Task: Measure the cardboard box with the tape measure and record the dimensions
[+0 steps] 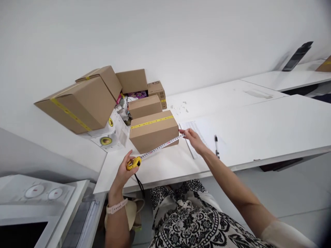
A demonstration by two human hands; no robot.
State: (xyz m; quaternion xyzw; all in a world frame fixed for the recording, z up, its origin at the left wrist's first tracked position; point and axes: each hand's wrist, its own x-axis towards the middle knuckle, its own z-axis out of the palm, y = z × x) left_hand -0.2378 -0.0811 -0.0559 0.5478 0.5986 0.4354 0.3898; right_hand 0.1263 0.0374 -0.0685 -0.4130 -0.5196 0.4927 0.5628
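My left hand (pixel 125 168) grips a yellow tape measure (pixel 134 163), with a black strap hanging from it over the table edge. The white blade (pixel 161 146) is drawn out to the right along the front of a brown cardboard box (pixel 155 129) sealed with yellow tape. At the blade's far end, my right hand (pixel 192 137) pinches the tip beside the box's right front edge. Whether the blade touches the box I cannot tell. Just right of the box, partly under my right hand, lies a printed sheet (pixel 192 125).
A black pen (pixel 216 146) rests on white paper. Behind the box stand a smaller box (pixel 145 106) and an open carton (pixel 131 81) of mixed items. At left, large boxes (pixel 82 103) sit on white avocado-printed cartons (pixel 111 137). A white appliance (pixel 33 199) stands lower left.
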